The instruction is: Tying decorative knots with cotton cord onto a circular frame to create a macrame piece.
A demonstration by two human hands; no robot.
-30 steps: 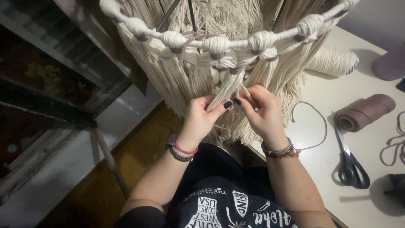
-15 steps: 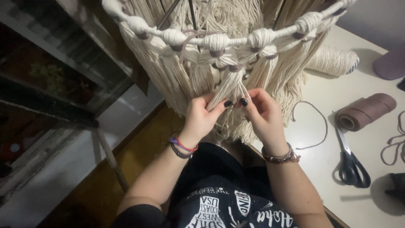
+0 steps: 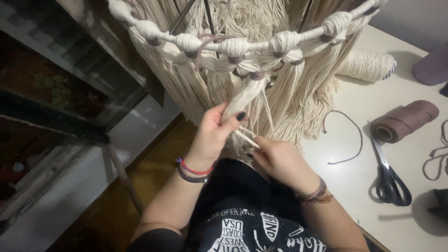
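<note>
- Head view shows the right hand [image 3: 280, 161] lower than a moment ago: before, both hands worked side by side at the tassel, and now the right one sits below and to the right of the left hand [image 3: 217, 128].
- Left hand is closed around a tassel [image 3: 242, 95] of cream cord, thumb pressed on it, dark-painted nails showing.
- Right hand pinches a few thin strands [image 3: 247, 135] that run up slantwise to the left hand's grip.
- Tassel hangs from a hoop [image 3: 261, 46] wrapped in thick cream cord with round knots and mauve bindings; more soft, stringy tassels hang all around it, above both hands.
- Beside the right hand, a white table [image 3: 410, 224] carries black-handled scissors [image 3: 389, 175], a roll of mauve cord [image 3: 403, 122], a loose curved piece of cord [image 3: 347, 135] and a cream spool [image 3: 366, 64].
- Fringe hides whatever lies behind the hands.
</note>
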